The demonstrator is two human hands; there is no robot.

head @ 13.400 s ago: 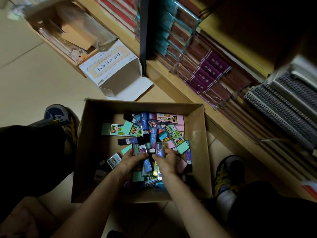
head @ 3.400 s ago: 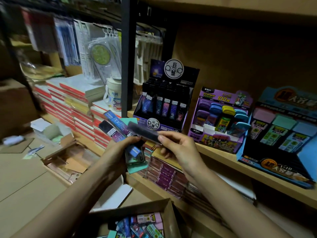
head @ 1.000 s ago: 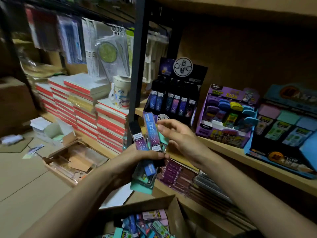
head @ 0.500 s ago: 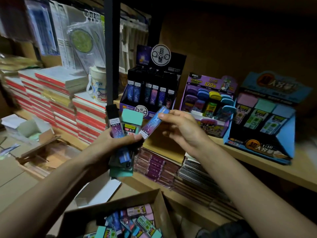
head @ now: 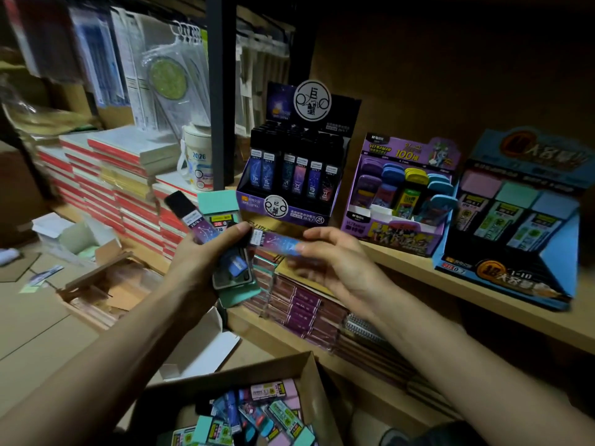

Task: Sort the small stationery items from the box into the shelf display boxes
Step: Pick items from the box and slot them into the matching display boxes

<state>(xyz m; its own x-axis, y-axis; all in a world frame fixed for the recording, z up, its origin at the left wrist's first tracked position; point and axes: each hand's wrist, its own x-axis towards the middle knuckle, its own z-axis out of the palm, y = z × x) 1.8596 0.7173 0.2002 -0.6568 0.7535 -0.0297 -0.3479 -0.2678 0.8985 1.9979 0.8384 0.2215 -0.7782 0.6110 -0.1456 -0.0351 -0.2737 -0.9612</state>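
Just below the constellation display box [head: 291,201]: slim purple lead case [head: 279,244], long axis near level, right hand [head: 338,265] pinching its right end (label end beside the other thumb); left hand [head: 203,262] grips a mixed bundle [head: 233,272]. Judged: right hand nearer the box.

Stationery shop, stocked shelf [head: 483,286], display boxes [head: 291,185], stacked notebooks [head: 106,175]

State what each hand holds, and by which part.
Left hand grips a bundle of cases around their lower halves; right hand pinches one purple case by its unlabelled end.
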